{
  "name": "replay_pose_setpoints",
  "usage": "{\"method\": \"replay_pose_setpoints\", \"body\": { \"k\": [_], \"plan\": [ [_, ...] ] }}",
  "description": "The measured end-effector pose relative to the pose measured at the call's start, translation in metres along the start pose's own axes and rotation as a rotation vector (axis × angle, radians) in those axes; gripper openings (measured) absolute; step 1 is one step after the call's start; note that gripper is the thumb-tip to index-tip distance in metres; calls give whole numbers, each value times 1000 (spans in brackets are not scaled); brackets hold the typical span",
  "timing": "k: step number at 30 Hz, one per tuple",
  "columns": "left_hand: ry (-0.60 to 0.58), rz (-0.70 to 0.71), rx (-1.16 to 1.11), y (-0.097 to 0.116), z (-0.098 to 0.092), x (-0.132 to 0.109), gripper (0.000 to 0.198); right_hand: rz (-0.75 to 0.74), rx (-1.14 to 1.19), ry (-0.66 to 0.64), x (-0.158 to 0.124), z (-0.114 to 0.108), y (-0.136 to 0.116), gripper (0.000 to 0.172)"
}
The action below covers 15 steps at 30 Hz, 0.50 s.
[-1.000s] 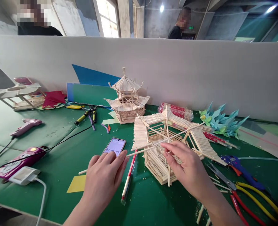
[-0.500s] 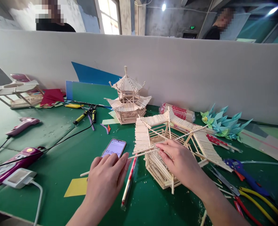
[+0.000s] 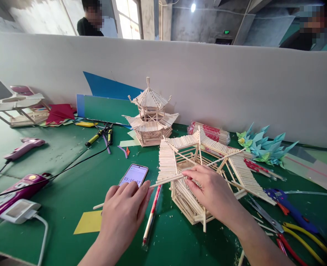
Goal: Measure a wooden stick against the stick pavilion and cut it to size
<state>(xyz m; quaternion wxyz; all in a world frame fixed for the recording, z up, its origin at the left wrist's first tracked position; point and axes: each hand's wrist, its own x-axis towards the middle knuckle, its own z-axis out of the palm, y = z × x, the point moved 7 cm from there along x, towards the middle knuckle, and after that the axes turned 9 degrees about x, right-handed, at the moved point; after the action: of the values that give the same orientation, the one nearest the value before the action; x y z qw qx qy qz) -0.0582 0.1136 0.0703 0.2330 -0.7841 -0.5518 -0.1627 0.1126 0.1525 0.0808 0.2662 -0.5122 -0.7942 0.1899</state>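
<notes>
My left hand lies palm down on the green table and grips a long thin wooden stick. The stick slants up to the right across an unfinished stick-built roof model. My right hand rests on the near side of that model, its fingertips pinching the stick near its middle. A phone showing a timer lies just beyond my left hand. A red-wrapped chopstick lies between my hands.
A finished stick pagoda stands behind the phone by the white partition. Pliers, a blue-handled tool and paper flowers lie to the right. Glue guns, a cabled adapter and yellow paper lie to the left.
My right hand has slid left and slightly down along the stick, onto the model's near side. My left hand has stayed put on the stick. Two people behind the partition have moved right.
</notes>
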Motion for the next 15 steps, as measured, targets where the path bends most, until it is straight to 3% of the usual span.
{"method": "replay_pose_setpoints", "body": {
  "k": [15],
  "plan": [
    [40,-7,-9,-1,-2,-2,24,-4,-6,43,2,-1,-1,18]
  ]
}}
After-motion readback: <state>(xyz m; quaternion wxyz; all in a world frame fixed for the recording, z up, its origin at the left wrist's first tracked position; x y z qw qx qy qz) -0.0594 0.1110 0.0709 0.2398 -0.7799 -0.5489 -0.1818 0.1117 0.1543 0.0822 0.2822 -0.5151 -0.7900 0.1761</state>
